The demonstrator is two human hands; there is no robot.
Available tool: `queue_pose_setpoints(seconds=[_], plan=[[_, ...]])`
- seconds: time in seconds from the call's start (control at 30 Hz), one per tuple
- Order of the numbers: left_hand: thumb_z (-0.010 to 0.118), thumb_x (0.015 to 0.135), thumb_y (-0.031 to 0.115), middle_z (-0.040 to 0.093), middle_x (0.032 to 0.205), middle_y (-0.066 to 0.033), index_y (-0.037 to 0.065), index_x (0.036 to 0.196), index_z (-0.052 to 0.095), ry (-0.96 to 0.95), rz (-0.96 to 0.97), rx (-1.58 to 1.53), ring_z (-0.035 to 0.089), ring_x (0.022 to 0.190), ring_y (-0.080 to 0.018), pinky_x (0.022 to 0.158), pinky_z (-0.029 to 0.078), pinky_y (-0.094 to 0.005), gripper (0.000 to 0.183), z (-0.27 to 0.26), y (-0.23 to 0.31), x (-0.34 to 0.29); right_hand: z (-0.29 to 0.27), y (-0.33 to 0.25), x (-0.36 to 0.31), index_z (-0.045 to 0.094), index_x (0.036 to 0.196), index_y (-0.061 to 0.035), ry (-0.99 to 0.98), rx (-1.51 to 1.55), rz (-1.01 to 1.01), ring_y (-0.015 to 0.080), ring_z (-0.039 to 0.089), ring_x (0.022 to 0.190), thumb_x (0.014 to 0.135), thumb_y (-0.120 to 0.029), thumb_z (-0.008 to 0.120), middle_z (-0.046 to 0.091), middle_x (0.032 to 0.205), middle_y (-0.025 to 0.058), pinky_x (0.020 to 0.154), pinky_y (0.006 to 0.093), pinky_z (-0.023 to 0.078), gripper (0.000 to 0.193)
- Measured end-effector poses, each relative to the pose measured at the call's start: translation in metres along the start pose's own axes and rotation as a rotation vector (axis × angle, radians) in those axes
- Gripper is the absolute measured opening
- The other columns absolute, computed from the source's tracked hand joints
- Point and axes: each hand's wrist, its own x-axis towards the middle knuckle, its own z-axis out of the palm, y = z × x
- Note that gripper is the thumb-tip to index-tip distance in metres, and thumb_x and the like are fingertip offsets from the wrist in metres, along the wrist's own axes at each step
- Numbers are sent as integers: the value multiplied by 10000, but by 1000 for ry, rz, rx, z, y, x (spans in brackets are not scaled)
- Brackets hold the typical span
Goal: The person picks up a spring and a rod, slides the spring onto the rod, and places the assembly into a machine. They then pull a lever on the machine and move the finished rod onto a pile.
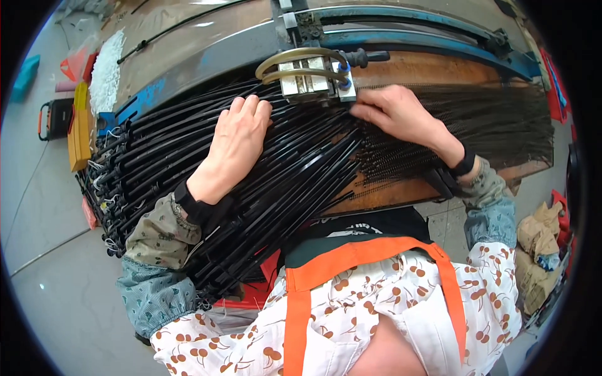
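Observation:
A thick layer of long black cables (188, 150) lies across the wooden bench in front of me. My left hand (237, 135) lies over them with its fingers bent down around a cable; the fingertips are hidden. At the right side of a metal clamping block (307, 78), my right hand (396, 113) pinches the end of a black cable between thumb and fingers. The pinched part is mostly covered. Thin, ridged dark wires (464, 119) fan out from the cable ends, beneath and beyond my right hand.
A curved amber hose (295, 55) loops over the block, and a blue metal rail (426, 41) runs behind it. White scraps (108, 72) lie at the far left, near a yellow box (79, 135) and a black case (56, 119). Brown crumpled paper (539, 250) sits at the right.

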Motion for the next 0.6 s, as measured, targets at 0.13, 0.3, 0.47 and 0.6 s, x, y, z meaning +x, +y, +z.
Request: queue_pose_setpoints(seconds=[0.13, 0.3, 0.47, 0.6], plan=[[606, 908, 144, 544, 890, -58, 93, 917, 555, 62, 64, 138, 553, 851, -231, 713, 479, -360, 72, 0, -1, -1, 3, 6, 7, 697, 899, -76, 60, -102, 17, 350, 673, 744, 958, -370, 620, 674, 742, 142, 677, 440, 526, 309], [591, 914, 121, 532, 872, -62, 80, 914, 539, -47, 95, 134, 550, 828, -223, 720, 495, -328, 66, -9, -9, -5, 6, 10, 6, 704, 912, -64, 78, -59, 13, 335, 646, 703, 930, -306, 672, 651, 723, 138, 621, 409, 494, 245], [627, 903, 87, 539, 833, -84, 41, 1069, 581, 24, 121, -190, 586, 836, -247, 736, 515, -359, 179, -5, -6, -6, 25, 30, 3, 730, 939, -80, 69, 27, 24, 317, 661, 711, 918, -310, 687, 679, 761, 121, 640, 387, 509, 235], [651, 881, 79, 528, 809, -81, 76, 1162, 617, -35, 104, -308, 593, 765, -259, 606, 519, -373, 283, -16, 5, -10, 36, 42, 4, 728, 988, -38, 64, 281, -95, 309, 674, 761, 876, -238, 729, 694, 823, 146, 682, 376, 523, 229]])
